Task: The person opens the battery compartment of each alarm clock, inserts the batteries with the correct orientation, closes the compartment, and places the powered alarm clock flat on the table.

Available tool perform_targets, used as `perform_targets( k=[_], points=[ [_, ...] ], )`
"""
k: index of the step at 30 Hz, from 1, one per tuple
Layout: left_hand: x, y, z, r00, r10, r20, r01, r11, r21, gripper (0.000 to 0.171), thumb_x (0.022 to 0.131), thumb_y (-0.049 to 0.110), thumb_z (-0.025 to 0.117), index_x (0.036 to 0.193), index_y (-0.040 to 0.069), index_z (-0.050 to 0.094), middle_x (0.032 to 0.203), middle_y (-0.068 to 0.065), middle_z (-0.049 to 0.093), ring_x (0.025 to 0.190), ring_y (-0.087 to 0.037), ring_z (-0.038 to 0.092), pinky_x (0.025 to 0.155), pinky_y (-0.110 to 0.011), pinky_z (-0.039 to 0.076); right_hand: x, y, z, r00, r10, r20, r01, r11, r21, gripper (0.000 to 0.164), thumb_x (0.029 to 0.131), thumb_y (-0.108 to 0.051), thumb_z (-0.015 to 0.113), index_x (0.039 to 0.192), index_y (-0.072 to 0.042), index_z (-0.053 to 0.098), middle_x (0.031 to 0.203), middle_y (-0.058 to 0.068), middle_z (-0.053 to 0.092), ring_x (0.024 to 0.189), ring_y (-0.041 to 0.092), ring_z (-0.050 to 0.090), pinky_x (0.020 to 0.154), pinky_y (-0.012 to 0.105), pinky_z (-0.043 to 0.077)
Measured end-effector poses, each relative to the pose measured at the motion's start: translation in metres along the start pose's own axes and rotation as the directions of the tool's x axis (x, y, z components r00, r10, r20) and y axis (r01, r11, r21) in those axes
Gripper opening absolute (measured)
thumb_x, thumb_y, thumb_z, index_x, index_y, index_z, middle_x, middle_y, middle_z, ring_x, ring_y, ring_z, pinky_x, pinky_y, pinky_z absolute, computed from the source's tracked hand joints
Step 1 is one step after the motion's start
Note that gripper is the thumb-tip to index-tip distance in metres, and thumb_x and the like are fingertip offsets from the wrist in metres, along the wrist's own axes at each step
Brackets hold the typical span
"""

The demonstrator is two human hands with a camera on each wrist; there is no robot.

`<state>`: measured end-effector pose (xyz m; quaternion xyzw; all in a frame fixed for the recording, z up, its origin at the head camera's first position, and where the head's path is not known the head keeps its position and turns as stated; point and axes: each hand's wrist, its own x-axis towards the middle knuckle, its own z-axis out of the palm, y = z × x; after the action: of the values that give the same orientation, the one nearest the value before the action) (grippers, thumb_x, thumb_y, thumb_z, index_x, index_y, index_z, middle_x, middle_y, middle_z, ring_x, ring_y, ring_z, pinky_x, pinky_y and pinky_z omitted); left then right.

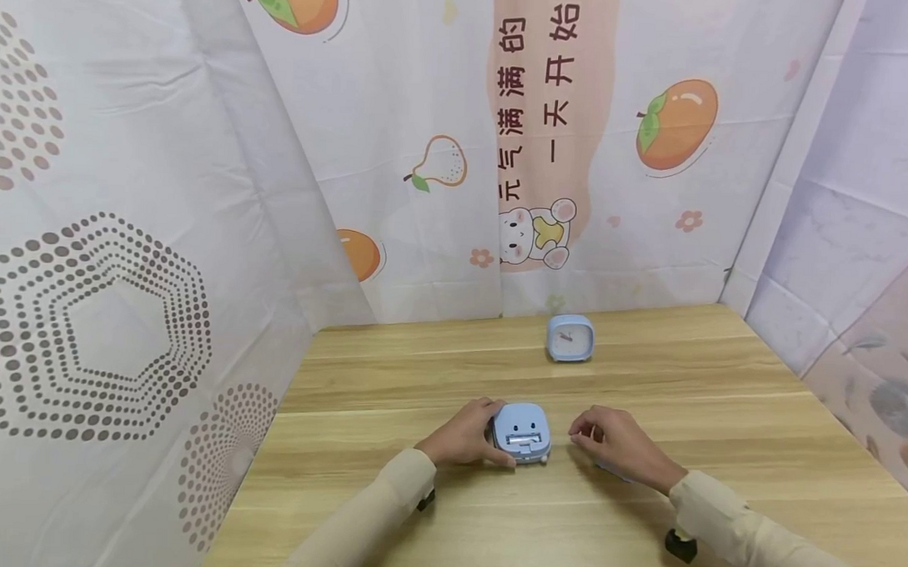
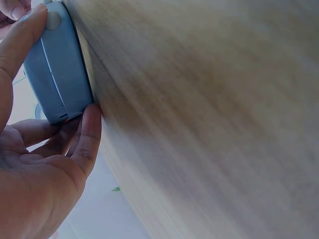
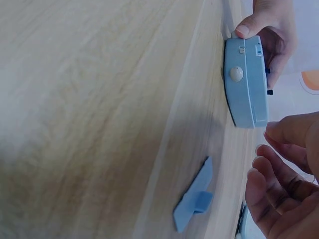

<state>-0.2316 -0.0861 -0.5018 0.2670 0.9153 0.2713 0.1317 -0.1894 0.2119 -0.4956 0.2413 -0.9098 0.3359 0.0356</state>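
A: Where is the blue clock (image 1: 521,432), and what is your left hand (image 1: 464,434) doing?

B: It lies face down on the wooden surface (image 1: 641,524), battery bay exposed. Your left hand grips its left edge, thumb and fingers curled round it.

A: And your right hand (image 1: 619,446)?

B: Just beside the clock, fingers loosely curled, holding nothing. The blue cover (image 3: 194,201) lies on the surface beneath it. A second clock (image 1: 570,338) stands well behind.

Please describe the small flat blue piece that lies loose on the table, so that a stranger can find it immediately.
On the wooden table, look beside the right hand. The blue cover piece lies flat there, apart from the blue clock that the left hand holds. Unlike both boxy clocks, it is a thin plate with a small tab.
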Motion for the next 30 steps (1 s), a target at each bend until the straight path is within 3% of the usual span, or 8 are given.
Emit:
perform_targets(
  k=[19, 30],
  points=[
    [-0.001, -0.002, 0.0, 1.0, -0.006, 0.005, 0.006, 1.0, 0.007, 0.106, 0.073, 0.053, 0.091, 0.155, 0.006, 0.043, 0.148, -0.012, 0.052, 0.133, -0.023, 0.05, 0.112, -0.041, 0.042, -0.011, 0.011, -0.004, 0.998, 0.055, 0.028, -0.055, 0.998, 0.008, 0.004, 0.092, -0.011, 0.075, 0.095, -0.013, 0.076, 0.081, -0.012, 0.061, 0.073, 0.003, 0.054, 0.065, 0.025, 0.049],
    [0.001, 0.0, 0.0, 1.0, -0.017, 0.004, 0.017, 1.0, 0.011, 0.108, 0.073, 0.053, 0.091, 0.156, 0.005, 0.042, 0.151, -0.013, 0.05, 0.136, -0.026, 0.049, 0.113, -0.042, 0.041, -0.021, 0.024, -0.009, 0.991, 0.116, 0.07, -0.118, 0.993, 0.023, 0.005, 0.093, -0.02, 0.078, 0.096, -0.018, 0.074, 0.085, -0.012, 0.063, 0.077, 0.004, 0.056, 0.068, 0.025, 0.05]
  ],
)
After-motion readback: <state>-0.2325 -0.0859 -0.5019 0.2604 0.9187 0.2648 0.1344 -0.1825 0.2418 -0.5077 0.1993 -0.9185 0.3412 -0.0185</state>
